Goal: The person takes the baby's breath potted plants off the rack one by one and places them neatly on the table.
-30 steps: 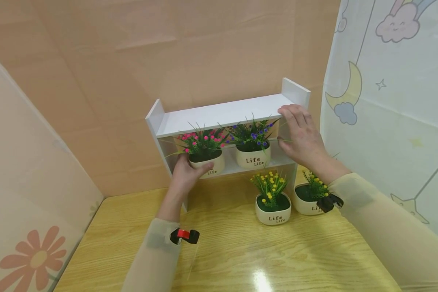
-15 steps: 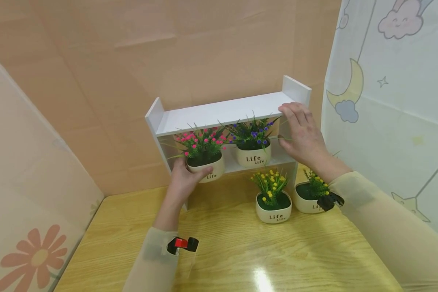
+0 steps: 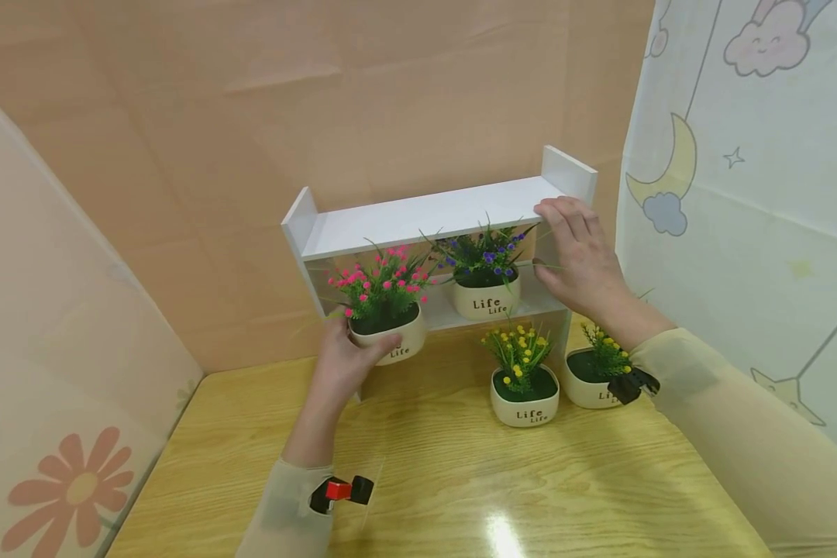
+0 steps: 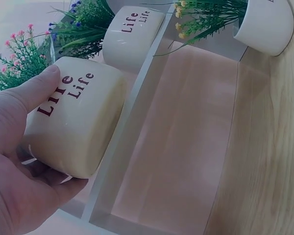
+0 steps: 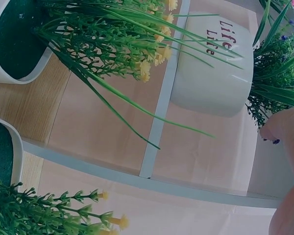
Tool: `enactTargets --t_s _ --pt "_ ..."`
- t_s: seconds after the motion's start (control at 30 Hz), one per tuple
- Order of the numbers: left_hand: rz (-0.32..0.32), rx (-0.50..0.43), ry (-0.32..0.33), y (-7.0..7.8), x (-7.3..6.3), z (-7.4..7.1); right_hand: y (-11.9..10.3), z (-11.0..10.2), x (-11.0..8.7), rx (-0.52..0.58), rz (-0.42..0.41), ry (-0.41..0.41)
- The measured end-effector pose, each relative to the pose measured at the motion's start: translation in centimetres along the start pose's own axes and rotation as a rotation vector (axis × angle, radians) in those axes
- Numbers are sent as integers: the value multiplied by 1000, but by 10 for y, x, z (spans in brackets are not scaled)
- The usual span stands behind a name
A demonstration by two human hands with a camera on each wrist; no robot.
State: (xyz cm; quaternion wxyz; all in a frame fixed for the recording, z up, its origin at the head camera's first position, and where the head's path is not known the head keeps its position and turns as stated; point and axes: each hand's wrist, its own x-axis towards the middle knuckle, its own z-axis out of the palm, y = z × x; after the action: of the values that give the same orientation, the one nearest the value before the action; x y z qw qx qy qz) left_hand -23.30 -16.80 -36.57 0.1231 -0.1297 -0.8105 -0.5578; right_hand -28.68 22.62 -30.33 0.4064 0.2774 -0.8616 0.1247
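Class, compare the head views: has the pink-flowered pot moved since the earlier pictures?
Yes. Against the shelf, the pink-flowered pot, gripped by the left hand, has come outward, appearing lower and slightly further left in the head view.

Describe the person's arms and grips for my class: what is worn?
A long cream cloth left sleeve and matching right sleeve. On them sit a small black-and-red left device and a small black right device. The left grip and right grip are ungloved.

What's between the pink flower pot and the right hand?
The purple-flowered pot, standing in the white rack; the head view shows it between the held pot and the right hand.
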Motion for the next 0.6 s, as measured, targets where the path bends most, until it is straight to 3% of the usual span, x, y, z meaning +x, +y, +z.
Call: enactTargets --t_s 0.6 --pt "-95 -30 -8 -4 -31 -7 0 0 1 -4 2 -9"
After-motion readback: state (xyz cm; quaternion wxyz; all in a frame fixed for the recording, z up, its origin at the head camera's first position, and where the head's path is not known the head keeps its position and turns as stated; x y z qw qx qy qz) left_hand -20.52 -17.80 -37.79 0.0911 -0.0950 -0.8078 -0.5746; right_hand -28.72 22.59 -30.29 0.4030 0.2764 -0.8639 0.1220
